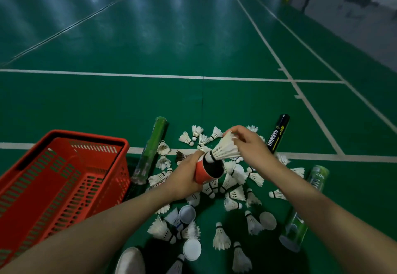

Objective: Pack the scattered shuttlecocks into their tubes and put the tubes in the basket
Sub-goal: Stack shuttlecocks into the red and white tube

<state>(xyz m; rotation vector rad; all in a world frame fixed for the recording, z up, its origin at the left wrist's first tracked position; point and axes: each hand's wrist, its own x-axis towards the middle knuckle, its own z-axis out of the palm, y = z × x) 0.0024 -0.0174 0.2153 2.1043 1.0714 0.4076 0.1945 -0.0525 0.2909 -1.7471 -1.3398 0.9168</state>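
Currently left hand [182, 179] grips red tube [202, 174], mouth facing far-right; right hand [247, 142] pinches shuttlecock [225, 149] feathers, cork at mouth, axes near aligned. Next push likely near-left.

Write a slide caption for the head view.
Left hand grips a red tube; right hand holds a shuttlecock at its mouth.

The basket [103, 185] stands on the floor [150, 102] at left; the left tube [150, 151] lies just right of it. Shuttlecocks [234, 194] lie strewn in the middle, caps [191, 249] among the nearest. The far tube [278, 133] lies behind them at right, the near tube [293, 230] right of them.
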